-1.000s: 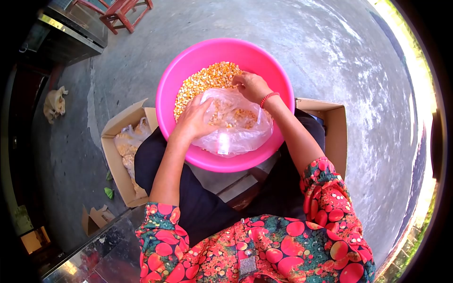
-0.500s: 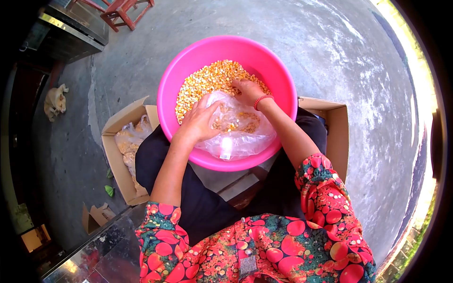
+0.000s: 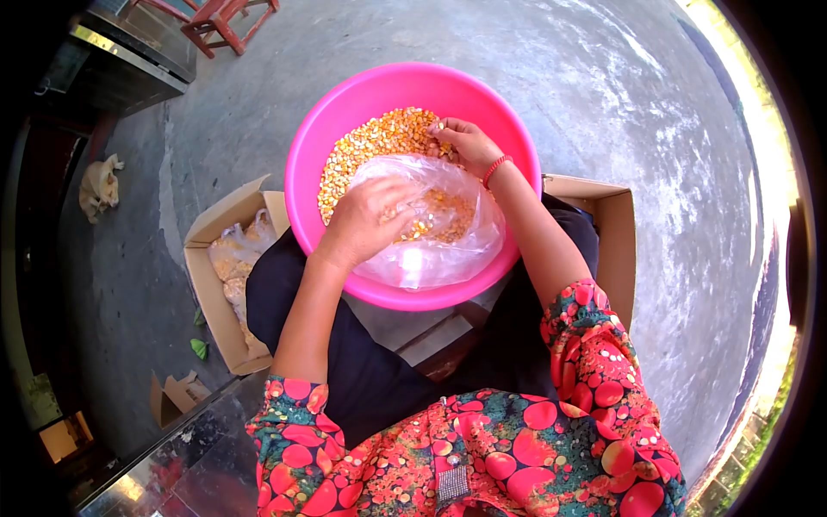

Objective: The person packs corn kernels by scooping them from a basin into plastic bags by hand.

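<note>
A pink basin rests over my lap with loose corn kernels in its far and left part. Nearer to me in the basin lies a clear plastic bag with some kernels in it. My left hand is over the bag's left side, its fingers smeared by motion. My right hand, with a red bracelet at the wrist, is above the kernels beyond the bag. Its fingertips are pinched together around what look like kernels.
Left of my legs, an open cardboard box holds filled clear bags. Another box stands at my right. A dog lies far left. A red stool and a dark cabinet are at the upper left.
My right hand dipped into the kernels and has come up and away from me. My left hand has shifted right over the bag, and the bag's mouth has changed shape.
</note>
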Motion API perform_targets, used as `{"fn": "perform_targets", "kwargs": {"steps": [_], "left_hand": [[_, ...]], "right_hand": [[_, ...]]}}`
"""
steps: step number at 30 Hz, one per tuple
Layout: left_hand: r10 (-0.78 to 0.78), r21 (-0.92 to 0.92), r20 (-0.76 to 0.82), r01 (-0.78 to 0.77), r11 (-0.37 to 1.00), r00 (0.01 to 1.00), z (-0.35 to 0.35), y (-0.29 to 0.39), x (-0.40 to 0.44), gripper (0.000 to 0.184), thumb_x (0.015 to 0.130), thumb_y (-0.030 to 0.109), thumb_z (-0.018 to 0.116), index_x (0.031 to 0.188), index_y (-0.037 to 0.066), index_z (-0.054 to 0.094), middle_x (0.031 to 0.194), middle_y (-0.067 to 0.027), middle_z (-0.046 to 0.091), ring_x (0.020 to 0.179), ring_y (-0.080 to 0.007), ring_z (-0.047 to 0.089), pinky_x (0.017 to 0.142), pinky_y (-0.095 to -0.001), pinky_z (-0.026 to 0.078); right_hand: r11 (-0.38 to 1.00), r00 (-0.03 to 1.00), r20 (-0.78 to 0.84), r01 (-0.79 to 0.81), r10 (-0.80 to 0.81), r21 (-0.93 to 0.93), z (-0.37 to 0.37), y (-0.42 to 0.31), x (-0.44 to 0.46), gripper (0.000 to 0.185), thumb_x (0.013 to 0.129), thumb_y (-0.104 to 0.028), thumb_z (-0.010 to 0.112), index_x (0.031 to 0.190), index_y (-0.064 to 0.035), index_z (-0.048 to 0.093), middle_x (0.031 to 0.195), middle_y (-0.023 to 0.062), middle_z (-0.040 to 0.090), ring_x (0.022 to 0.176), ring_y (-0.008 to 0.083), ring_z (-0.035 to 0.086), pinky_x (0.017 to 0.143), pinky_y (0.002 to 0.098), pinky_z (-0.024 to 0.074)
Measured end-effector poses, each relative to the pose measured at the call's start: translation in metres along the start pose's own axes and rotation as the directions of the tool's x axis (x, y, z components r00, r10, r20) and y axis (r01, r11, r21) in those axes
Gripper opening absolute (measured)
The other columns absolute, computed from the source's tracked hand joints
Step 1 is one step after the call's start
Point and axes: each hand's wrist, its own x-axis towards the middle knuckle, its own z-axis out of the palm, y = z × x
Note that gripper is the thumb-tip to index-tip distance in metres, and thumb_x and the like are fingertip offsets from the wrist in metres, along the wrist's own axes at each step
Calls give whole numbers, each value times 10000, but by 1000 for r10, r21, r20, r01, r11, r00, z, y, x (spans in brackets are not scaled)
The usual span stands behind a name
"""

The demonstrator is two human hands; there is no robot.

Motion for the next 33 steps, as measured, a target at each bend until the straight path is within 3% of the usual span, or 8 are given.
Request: {"fn": "perform_targets", "kwargs": {"steps": [3,7,13,17,20,25,29,33], "left_hand": [[78,-33,188,-73,997,979,14,3,-11,297,675,132,678,956,36,678,942,-143,653,983,-277,591,913,-365,438],[104,160,267,-151,976,958,22,-6,-13,346,630,190,687,959,81,695,1103,-125,610,1105,-285,517,986,-400,364],[-55,219,406,-38,975,912,18,-7,-9,236,599,232,687,807,127,720,1129,-112,600,1128,-273,499,1026,-415,285],[-150,297,423,19,955,894,16,-4,-11,214,596,239,688,778,132,722,1133,-104,600,1137,-266,493,1030,-422,268],[-118,286,369,8,958,922,17,-6,-12,217,588,244,693,775,138,721,1141,-98,598,1157,-261,477,1048,-460,237],[-159,322,376,32,946,913,15,-1,-11,211,561,260,709,749,165,720,1211,-96,570,1244,-256,412,1087,-528,121],[-225,384,367,73,920,903,8,6,-11,206,551,267,714,726,160,715,1225,-95,563,1264,-259,395,1089,-533,99],[-265,453,350,86,887,898,5,2,-13,205,550,273,707,709,144,709,1195,-102,579,1247,-279,410,1084,-548,92]], "right_hand": [[999,997,66,41,-42,22,-4,-17,-9,121,909,-152,561,971,-57,601,878,34,628,811,85,595,661,223,499],[986,976,153,142,-154,86,12,-43,-35,97,922,-132,535,958,-65,594,879,11,613,794,78,587,631,211,481],[829,690,720,361,71,-427,31,-38,-67,100,873,-81,543,942,-43,605,890,15,609,813,87,579,707,244,468],[564,809,587,493,-18,-663,29,-22,-67,157,810,-75,596,963,-47,622,905,66,621,881,160,601,739,303,480],[101,824,375,455,-424,-885,24,-19,-57,348,720,-160,690,1046,-74,604,1001,164,614,958,329,580,800,413,471],[32,905,274,300,-324,-953,23,5,-48,161,702,-127,639,850,-62,639,873,151,629,861,337,590,767,428,465],[266,760,255,488,-597,-831,25,-4,-42,204,736,-79,568,924,-78,647,813,179,630,750,336,626,658,423,497],[293,768,279,513,-577,-807,29,-39,-64,200,755,-15,572,953,-32,599,816,172,625,751,311,630,639,388,482]]}}
